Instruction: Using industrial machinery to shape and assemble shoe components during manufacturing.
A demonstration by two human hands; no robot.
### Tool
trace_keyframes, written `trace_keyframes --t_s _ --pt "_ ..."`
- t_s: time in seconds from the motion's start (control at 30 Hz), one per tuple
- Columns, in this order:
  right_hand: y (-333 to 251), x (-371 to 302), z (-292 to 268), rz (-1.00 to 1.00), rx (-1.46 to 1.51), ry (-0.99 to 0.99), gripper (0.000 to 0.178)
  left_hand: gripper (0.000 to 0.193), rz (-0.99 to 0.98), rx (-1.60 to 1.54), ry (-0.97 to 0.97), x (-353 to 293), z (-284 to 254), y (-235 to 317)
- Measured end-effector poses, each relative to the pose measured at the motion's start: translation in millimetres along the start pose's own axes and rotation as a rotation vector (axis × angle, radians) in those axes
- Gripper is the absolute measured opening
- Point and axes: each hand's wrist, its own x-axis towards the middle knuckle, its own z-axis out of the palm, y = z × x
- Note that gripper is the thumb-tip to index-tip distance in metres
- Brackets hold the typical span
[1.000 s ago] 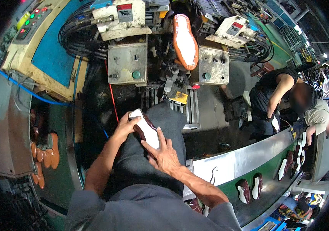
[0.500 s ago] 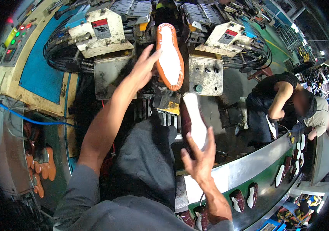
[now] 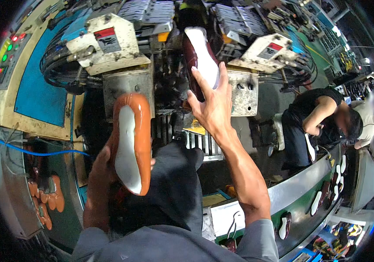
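Note:
At the lower left my left hand is closed round the heel-end half of a tan shoe upper on its last, white insole upward. Most of its fingers are hidden behind the shoe. My right hand grips a dark maroon shoe upper from above, fingers spread over its white insole. That shoe points away from me, between the two side heads of a machine, where the tan one was. Whether it touches the machine's support cannot be told.
Pale metal machine heads flank the maroon shoe. A control panel with lit buttons stands at far left, above tan shoes on a rack. On the right, a green conveyor carries maroon shoes; a co-worker bends beside it.
My left hand has taken the tan shoe off the machine and brought it down and left. My right hand has carried the maroon shoe up and forward into that spot.

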Motion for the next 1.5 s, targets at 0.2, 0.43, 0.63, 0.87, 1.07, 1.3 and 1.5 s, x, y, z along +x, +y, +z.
trace_keyframes --t_s 0.2,0.43,0.63,0.87,1.07,1.3,1.5 --pt "-21.4 -8.2 19.4 0.044 -0.042 -0.008 0.071 0.09 -0.045 -0.283 0.167 -73.6 -54.0 -64.6" --pt "-30.2 -33.8 36.6 -0.129 -0.067 0.055 0.088 0.075 -0.205 -0.078 0.423 -99.7 -58.9 -112.0" --pt "-32.3 -31.1 48.1 -0.107 -0.11 0.046 0.088 0.084 -0.216 -0.016 0.445 -87.8 -31.9 -119.4" --pt "-28.6 34.9 63.4 -0.065 -0.087 0.036 0.091 0.081 -0.205 -0.238 0.294 -55.0 -18.5 -101.6" --pt "-2.0 113.0 84.0 -0.15 -0.163 0.153 0.071 0.105 -0.155 -0.029 0.273 8.3 9.6 -75.2" --pt "-6.0 120.1 83.1 -0.204 -0.062 0.138 0.071 0.081 0.046 0.541 0.296 41.9 12.8 -62.5" --pt "-10.2 124.1 70.3 -0.281 -0.016 0.189 0.071 0.08 0.138 0.797 0.357 49.4 15.3 -65.5"
